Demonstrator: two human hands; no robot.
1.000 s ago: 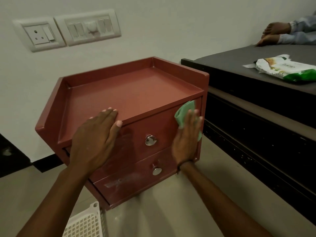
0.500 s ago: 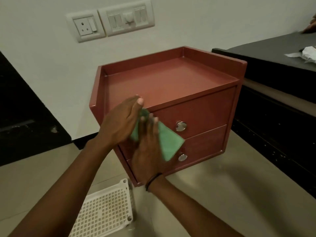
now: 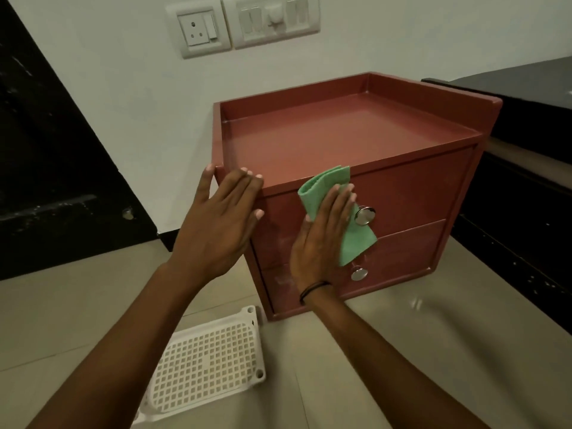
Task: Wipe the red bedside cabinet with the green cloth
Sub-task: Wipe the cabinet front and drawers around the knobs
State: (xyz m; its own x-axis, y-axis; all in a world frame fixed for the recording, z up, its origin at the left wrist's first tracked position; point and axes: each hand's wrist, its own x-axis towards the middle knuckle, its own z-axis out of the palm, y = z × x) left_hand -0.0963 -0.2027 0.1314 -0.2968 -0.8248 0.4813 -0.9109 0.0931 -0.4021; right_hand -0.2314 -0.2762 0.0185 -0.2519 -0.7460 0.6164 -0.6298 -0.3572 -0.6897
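The red bedside cabinet [image 3: 411,193] stands on the floor against the white wall, with a rimmed top and two drawers with round metal knobs. My right hand [image 3: 322,239] lies flat on the upper drawer front, left of its knob, pressing the folded green cloth [image 3: 328,187] against the wood. The cloth sticks out above my fingers and below to the right, near the lower knob. My left hand [image 3: 219,224] rests with fingers spread on the cabinet's front left corner, fingertips on the top edge, holding nothing.
A white perforated plastic tray [image 3: 207,360] lies on the tiled floor under my left forearm. A black bed frame [image 3: 526,212] stands right of the cabinet. A dark panel [image 3: 46,165] is at left. Socket and switch plates [image 3: 244,23] sit on the wall above.
My right hand has swept the cloth from the drawer's right end to its left part, then slightly rightward. My left hand slid to the front left corner. The view panned left.
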